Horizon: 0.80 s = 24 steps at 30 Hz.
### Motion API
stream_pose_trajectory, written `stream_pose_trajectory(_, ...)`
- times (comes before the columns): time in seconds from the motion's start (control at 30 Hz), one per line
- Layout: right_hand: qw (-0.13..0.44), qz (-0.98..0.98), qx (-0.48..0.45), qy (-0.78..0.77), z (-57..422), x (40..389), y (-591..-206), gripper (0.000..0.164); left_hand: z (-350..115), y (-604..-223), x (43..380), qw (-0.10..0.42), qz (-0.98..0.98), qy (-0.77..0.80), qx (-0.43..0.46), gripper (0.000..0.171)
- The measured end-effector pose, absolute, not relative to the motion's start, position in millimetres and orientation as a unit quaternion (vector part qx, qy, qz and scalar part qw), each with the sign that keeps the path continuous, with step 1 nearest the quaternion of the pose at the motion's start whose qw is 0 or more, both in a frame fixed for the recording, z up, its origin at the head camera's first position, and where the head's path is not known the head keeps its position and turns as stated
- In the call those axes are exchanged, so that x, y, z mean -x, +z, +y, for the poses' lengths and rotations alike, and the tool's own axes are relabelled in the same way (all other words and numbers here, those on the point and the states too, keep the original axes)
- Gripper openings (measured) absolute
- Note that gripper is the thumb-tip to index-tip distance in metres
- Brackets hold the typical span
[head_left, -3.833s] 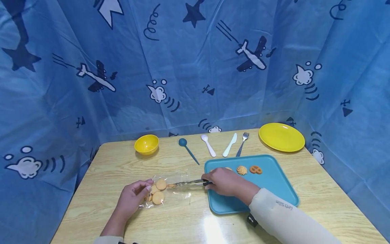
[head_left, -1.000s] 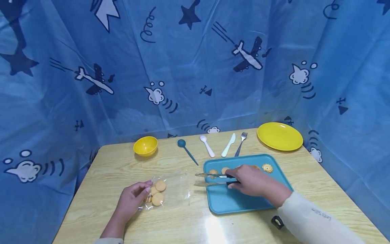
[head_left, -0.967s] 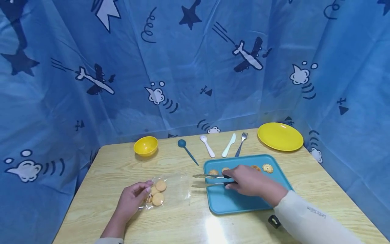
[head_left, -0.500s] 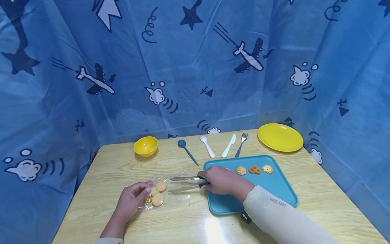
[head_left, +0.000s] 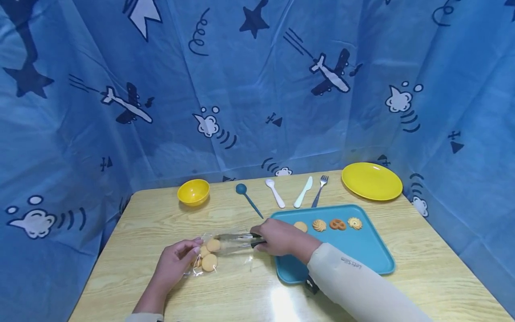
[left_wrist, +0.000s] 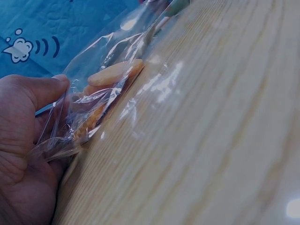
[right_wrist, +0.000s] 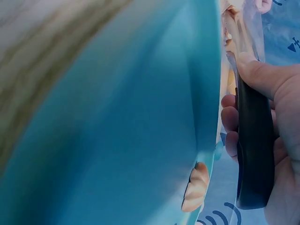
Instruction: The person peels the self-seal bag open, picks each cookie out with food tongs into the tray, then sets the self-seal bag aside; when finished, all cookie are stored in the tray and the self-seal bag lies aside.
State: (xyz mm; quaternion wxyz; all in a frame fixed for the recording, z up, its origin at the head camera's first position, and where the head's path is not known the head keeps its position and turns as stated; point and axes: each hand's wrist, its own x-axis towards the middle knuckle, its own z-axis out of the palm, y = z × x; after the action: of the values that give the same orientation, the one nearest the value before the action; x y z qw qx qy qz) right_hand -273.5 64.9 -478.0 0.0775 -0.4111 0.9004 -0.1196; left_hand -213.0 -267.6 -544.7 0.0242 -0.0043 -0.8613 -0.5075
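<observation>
Plainly, teal rectangular plastic-looking tray (head_left: pixel 362 246): landmark; golden-brown baked cookies (head_left: pixel 319 225) line its far side, seemingly spaced so none overlap.
Left hand (head_left: pixel 172 264): left of the tray, thumb and fingers pinching a clear, flat plastic bag (head_left: pixel 237 263), likely to steady it.
Pale-golden round biscuits (head_left: pixel 209 262): left of the tray, inside that bag.
Right hand (head_left: pixel 277 237): over the tray's left edge, curled round black-handled metal tongs (head_left: pixel 237 236), presumably keeping fingers off the food; parted tips seem within the bag.
</observation>
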Motion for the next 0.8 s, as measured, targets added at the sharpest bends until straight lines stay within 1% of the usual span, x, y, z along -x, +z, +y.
stream_pose_trajectory(0.13,0.08,0.902,0.407,-0.119,66,274,-478,0.021,-266,-544,214,0.026,-0.856,-0.516,0.013,0.017)
stream_pose_trajectory(0.43,0.07,0.902,0.408,-0.125,79,269,-476,0.021,-268,-544,212,0.026,-0.857,-0.515,0.019,0.019)
stream_pose_trajectory(0.5,0.069,0.904,0.403,-0.121,85,267,-474,0.025,-268,-544,213,0.025,-0.858,-0.513,0.018,0.02)
stream_pose_trajectory(0.67,0.068,0.913,0.387,-0.11,103,260,-467,0.044,-269,-543,212,0.025,-0.857,-0.514,0.018,0.021)
stream_pose_trajectory(0.8,0.063,0.919,0.375,-0.11,124,253,-463,0.045,-268,-540,211,0.024,-0.851,-0.525,0.019,0.021)
